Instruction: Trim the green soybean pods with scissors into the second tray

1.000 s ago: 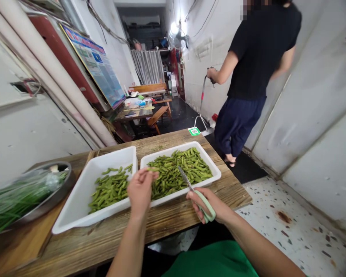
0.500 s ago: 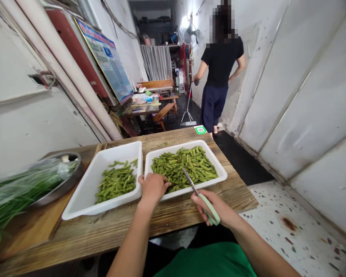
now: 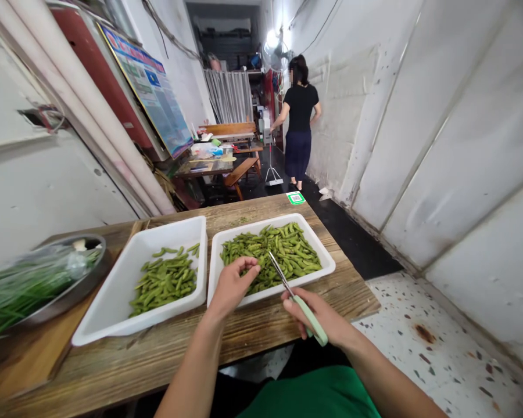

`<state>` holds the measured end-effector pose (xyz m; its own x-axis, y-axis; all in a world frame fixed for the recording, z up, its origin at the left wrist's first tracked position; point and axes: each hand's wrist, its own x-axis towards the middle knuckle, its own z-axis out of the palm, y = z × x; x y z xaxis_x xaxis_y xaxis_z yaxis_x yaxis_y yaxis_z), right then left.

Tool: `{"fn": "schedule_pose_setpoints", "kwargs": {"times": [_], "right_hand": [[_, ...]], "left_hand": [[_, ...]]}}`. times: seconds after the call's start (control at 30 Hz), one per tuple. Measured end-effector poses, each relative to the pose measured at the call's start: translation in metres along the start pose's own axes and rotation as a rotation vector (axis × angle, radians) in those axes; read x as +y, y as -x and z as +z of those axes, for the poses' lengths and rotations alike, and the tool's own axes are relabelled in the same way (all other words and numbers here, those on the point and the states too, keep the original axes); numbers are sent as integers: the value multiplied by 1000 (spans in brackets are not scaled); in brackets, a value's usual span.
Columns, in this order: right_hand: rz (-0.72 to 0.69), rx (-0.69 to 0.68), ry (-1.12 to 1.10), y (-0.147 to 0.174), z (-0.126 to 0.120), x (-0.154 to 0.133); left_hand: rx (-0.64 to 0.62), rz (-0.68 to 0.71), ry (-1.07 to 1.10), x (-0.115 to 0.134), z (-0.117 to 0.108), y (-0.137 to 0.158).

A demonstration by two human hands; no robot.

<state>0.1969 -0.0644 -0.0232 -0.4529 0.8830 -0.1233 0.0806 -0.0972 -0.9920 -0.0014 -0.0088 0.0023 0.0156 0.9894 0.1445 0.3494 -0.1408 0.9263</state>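
Note:
My right hand (image 3: 314,316) grips a pair of scissors (image 3: 309,319) by their pale green handles. Their metal blades point up and left over the white tray (image 3: 329,268) on the right, which is full of green edamame pods (image 3: 296,249). Above that tray's near left part is my left hand (image 3: 232,285), thumb and fingertips drawn together. Whatever is between those fingertips, if anything, is hidden. To the left stands a second white tray (image 3: 113,307) with a smaller heap of edamame pods (image 3: 165,283) in it.
A metal bowl (image 3: 70,299) of bagged green stalks (image 3: 21,296) stands at the table's left on a wooden board (image 3: 39,360). A green code card (image 3: 295,198) lies at the far edge. Beyond, a person (image 3: 300,122) holds a long-handled floor tool (image 3: 272,174) near wooden benches (image 3: 242,171).
My left hand has risen from the right tray's near left corner to above the pods, its fingers curled in. The scissors stay in my right hand. The person has walked farther away.

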Motion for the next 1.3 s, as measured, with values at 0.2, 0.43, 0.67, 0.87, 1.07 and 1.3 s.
{"fn": "schedule_pose_setpoints", "kwargs": {"times": [0.2, 0.43, 0.67, 0.87, 1.07, 1.3], "right_hand": [[34, 5, 35, 2, 0, -5], [-4, 11, 105, 6, -2, -9], [-28, -1, 130, 10, -7, -16], [66, 13, 61, 4, -5, -9], [55, 17, -10, 0, -2, 1], [-47, 10, 97, 5, -2, -3]], "left_hand": [[3, -62, 115, 7, 4, 9], [-3, -107, 81, 10, 5, 11], [-189, -102, 63, 15, -4, 10], [-216, -181, 188, 8, -2, 6], [0, -185, 126, 0, 3, 2], [-15, -147, 64, -1, 4, 1]]}}
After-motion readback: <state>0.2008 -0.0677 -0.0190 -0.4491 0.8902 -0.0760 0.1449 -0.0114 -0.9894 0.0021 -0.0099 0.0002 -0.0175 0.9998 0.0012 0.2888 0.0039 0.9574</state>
